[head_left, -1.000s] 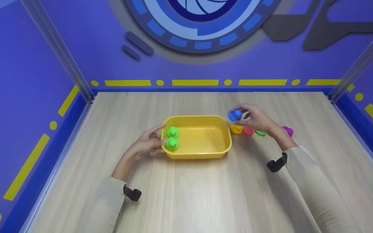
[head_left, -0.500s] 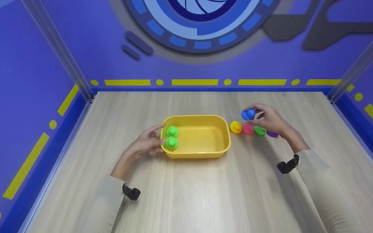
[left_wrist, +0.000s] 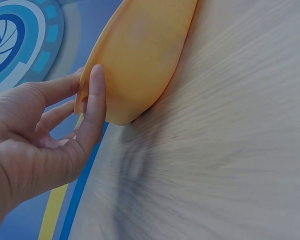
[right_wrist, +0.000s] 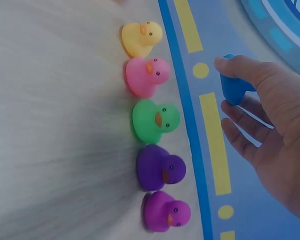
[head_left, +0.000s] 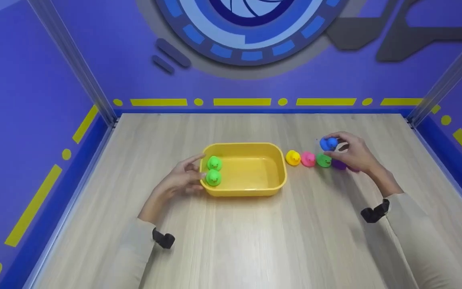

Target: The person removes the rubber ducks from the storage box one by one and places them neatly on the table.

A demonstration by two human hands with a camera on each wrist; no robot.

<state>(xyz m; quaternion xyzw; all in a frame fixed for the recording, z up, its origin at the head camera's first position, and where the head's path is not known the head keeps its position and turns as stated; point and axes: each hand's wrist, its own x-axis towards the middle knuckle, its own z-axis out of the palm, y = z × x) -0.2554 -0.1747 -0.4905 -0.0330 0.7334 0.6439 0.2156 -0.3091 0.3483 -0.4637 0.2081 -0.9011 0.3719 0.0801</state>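
My right hand (head_left: 353,151) pinches a blue rubber duck (head_left: 329,143) between thumb and fingers, held up above a row of ducks. In the right wrist view that row runs from a yellow duck (right_wrist: 141,39) through a pink duck (right_wrist: 147,76), a green duck (right_wrist: 155,121) and a dark purple duck (right_wrist: 160,168) to a magenta duck (right_wrist: 166,212). In the head view my hand partly hides the last two. My left hand (head_left: 181,176) grips the left rim of a yellow plastic basin (head_left: 243,192). Inside, at its left end, sit two green ducks, one far (head_left: 214,163) and one near (head_left: 213,177).
The basin and ducks stand on a light wood table (head_left: 239,241). Blue-purple panels enclose it at the left, back (head_left: 231,86) and right, joined by metal corner posts (head_left: 70,60). The yellow duck is close beside the basin's right side.
My right hand has carried the blue duck to the right along the row, from above the yellow duck to above the green one. My left hand and the basin have stayed put.
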